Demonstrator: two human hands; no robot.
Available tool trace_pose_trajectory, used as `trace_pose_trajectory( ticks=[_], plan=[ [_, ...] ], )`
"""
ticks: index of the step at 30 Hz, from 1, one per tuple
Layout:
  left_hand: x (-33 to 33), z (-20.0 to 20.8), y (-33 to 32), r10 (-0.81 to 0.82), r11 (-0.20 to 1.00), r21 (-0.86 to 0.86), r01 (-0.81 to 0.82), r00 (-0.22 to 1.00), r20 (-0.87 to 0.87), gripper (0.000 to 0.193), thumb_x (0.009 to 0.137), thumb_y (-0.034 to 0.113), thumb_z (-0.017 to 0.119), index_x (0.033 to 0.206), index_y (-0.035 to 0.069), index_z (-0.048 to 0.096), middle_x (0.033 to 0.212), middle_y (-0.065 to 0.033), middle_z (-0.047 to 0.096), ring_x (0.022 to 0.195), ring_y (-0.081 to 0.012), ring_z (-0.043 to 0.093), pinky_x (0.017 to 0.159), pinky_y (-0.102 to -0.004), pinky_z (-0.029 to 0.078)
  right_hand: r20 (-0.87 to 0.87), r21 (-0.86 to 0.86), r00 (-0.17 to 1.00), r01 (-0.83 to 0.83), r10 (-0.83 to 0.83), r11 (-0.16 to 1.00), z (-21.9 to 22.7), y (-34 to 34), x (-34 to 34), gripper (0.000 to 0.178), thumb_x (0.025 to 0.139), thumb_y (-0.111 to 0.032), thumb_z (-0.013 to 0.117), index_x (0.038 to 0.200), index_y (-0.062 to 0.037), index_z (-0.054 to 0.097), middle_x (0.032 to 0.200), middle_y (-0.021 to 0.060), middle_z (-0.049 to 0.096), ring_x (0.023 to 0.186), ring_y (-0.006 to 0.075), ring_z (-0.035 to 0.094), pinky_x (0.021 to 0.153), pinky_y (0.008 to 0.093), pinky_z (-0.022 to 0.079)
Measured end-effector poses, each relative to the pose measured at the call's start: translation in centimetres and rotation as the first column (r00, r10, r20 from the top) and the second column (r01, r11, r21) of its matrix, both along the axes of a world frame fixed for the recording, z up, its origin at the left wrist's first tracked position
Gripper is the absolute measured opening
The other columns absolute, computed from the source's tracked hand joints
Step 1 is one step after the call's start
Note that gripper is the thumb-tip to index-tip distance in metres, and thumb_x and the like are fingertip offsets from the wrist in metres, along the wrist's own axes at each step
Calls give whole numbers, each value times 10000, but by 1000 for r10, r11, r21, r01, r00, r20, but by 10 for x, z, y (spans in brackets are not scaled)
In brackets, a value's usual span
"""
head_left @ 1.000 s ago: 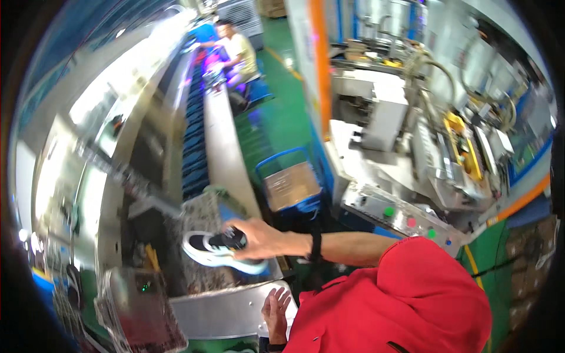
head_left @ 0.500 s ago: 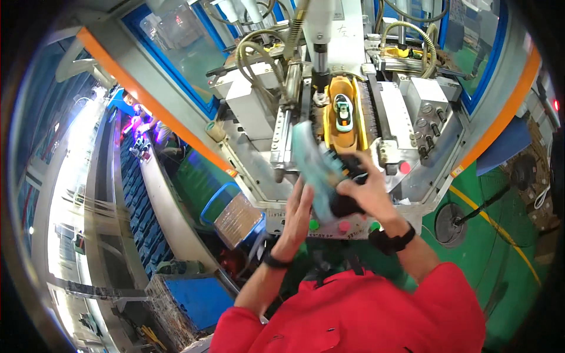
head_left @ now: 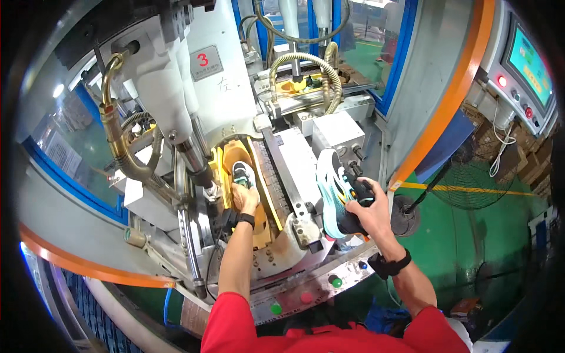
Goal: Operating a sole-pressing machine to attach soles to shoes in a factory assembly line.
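Reaching into the machine, my left hand (head_left: 246, 198) is closed on a small dark-and-white shoe (head_left: 242, 171). That shoe sits in a yellow-orange padded cradle (head_left: 236, 146) between the machine's side plates. My right hand (head_left: 373, 219) grips a second sneaker (head_left: 333, 191), black with a white and light-teal sole, by its opening. It is held tilted up at the right front of the machine, its sole side facing left. The fingers of my left hand partly cover the shoe in the cradle.
A metal press cylinder (head_left: 193, 159) and brass hose (head_left: 130, 167) stand left of the cradle. Round push buttons (head_left: 306, 297) line the front panel. At the right are a control screen (head_left: 529, 62), an orange-edged frame (head_left: 442, 91) and a floor fan (head_left: 471, 176).
My view has turned to the right. My left hand has left the held sneaker's side and moved onto the shoe in the cradle. My right hand has carried its sneaker rightward.
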State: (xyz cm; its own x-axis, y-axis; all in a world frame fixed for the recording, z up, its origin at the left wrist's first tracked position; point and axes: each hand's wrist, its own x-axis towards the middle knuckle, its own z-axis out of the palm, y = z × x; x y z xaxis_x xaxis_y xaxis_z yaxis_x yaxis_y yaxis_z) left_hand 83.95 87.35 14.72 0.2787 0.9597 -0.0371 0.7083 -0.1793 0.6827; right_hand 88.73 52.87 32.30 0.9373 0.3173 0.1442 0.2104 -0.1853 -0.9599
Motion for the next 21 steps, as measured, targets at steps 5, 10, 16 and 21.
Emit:
trace_pose_trajectory(
  ticks=[5, 10, 16, 21],
  plan=[
    [-70, 0, 2, 275, 690, -609, 392, 636, 721, 252, 786, 150, 735, 986, 37, 630, 871, -85, 675, 769, -232, 666, 668, -373, 544, 68, -205, 982, -159, 176, 966, 12, 100, 48, 564, 613, -213, 768, 1094, 24, 596, 897, 146, 657, 834, 222, 639, 756, 327, 515],
    [-187, 140, -112, 352, 553, -693, 463, 624, 698, 245, 874, 122, 660, 1083, 13, 590, 973, -64, 652, 805, -180, 655, 648, -344, 554, -81, -568, 916, -366, 392, 737, -5, 218, 101, 569, 590, -291, 776, 988, 92, 639, 930, 234, 675, 870, 314, 673, 768, 363, 530],
    [-349, 169, -171, 389, 717, -652, 248, 634, 669, 453, 872, 62, 620, 1285, -35, 462, 1132, -89, 600, 972, -175, 623, 855, -335, 517, -4, -736, 866, -341, 500, 584, -57, 333, 20, 454, 673, -252, 722, 966, 85, 639, 1019, 251, 666, 944, 366, 664, 810, 392, 533],
    [-405, 198, -206, 571, 766, -643, 7, 452, 685, 430, 867, 20, 620, 1265, -48, 472, 1133, -101, 610, 957, -183, 635, 867, -320, 511, 332, -671, 884, -25, 330, 741, -147, 353, -4, 369, 789, -167, 590, 1051, 34, 428, 889, 241, 662, 826, 385, 681, 724, 436, 561]
  ],
)
